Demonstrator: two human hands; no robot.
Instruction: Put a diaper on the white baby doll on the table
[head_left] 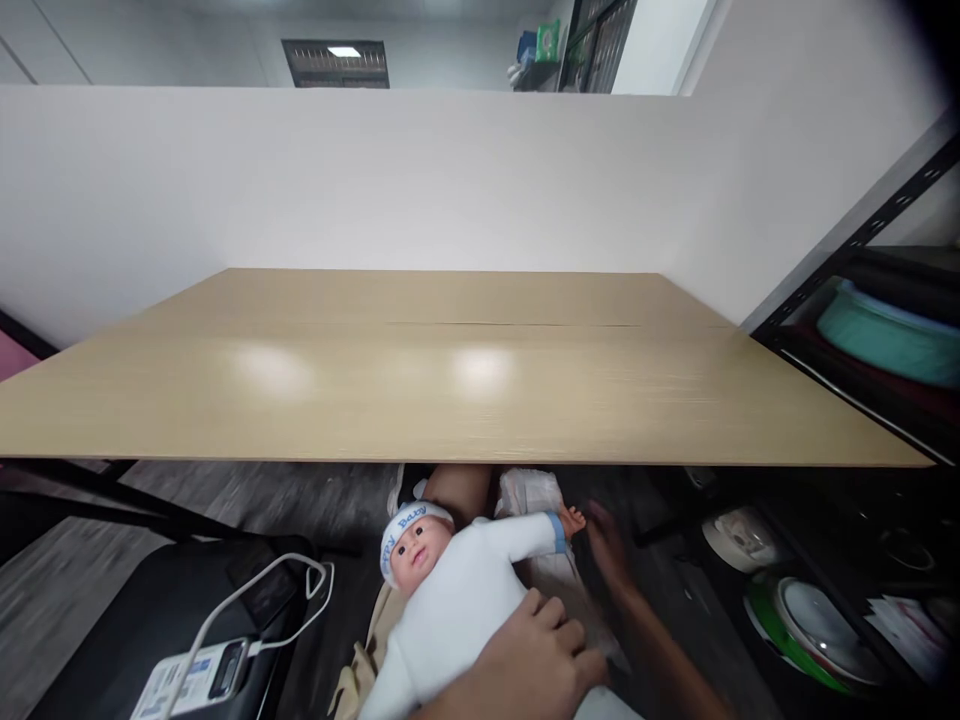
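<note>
One doll (457, 600) in white clothes and a white hat lay on the person's lap, just below the near edge of the desk (450, 380). The left hand (532, 650) lay flat and loose on the doll's tummy. The right hand (609, 548) was blurry beside the doll's little hand, and I could not tell its grip. A white cloth (532, 495) lay under the doll's arm.
</note>
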